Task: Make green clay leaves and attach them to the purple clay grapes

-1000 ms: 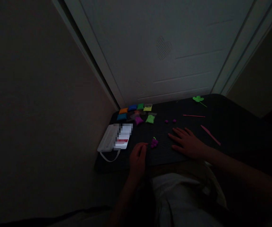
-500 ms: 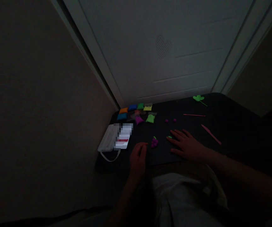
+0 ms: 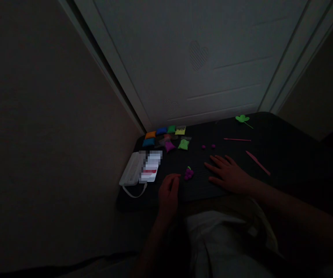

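Observation:
My right hand (image 3: 227, 174) lies palm down on the dark table, fingers spread. No green bit shows beside its fingers, and what is under the palm is hidden. To its left sits a small purple clay bunch of grapes (image 3: 188, 174) with a green stem on top. Close to the bunch's left side, my left hand (image 3: 169, 189) rests at the table's front edge with fingers curled and tips together; whether anything is inside them is hidden. Two small purple clay balls (image 3: 208, 146) lie beyond my right hand.
Several bagged clay packs, among them a light green pack (image 3: 184, 144) and an orange pack (image 3: 150, 134), lie at the back left. A white case (image 3: 131, 170) stands beside a lit phone (image 3: 152, 175). Rightward are a pink knife (image 3: 257, 163), a thin pink stick (image 3: 237, 139) and a green clay leaf (image 3: 242, 119).
My right hand has shifted slightly away from me and flattened over the spot where a small green clay piece showed; that piece is out of sight. My left hand stays about where it was.

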### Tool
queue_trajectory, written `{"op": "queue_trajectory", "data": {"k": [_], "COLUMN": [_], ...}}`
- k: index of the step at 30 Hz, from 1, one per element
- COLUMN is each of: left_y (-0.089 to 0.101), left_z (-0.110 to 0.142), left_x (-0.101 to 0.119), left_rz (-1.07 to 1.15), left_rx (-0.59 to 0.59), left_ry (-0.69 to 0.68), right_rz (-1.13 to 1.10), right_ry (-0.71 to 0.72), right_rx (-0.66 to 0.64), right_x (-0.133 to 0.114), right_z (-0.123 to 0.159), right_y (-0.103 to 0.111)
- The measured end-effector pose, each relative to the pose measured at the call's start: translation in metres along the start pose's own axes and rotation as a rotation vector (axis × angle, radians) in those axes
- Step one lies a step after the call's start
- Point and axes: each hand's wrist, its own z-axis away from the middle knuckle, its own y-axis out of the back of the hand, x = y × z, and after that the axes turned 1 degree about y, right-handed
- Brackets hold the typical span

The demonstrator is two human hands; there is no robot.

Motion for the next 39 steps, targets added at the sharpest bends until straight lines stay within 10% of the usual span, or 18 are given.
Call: {"op": "queue_trajectory", "data": {"k": [17, 25, 39], "left_y": [-0.001, 0.0, -0.001], "left_z": [0.0, 0.0, 0.001], "left_x": [0.0, 0.002, 0.002], "left_rz": [0.0, 0.006, 0.004], "left_rx": [0.002, -0.001, -0.002], "left_ry": [-0.012, -0.001, 0.0], "right_rz": [0.05, -0.061, -0.255], "right_ry": [-0.134, 0.028, -0.273], "right_rx": [0.014, -0.011, 0.03], "right_x": [0.011, -0.01, 0.009], "right_z": [-0.007, -0.002, -0.015], "right_y": [-0.001, 0.003, 0.022]}}
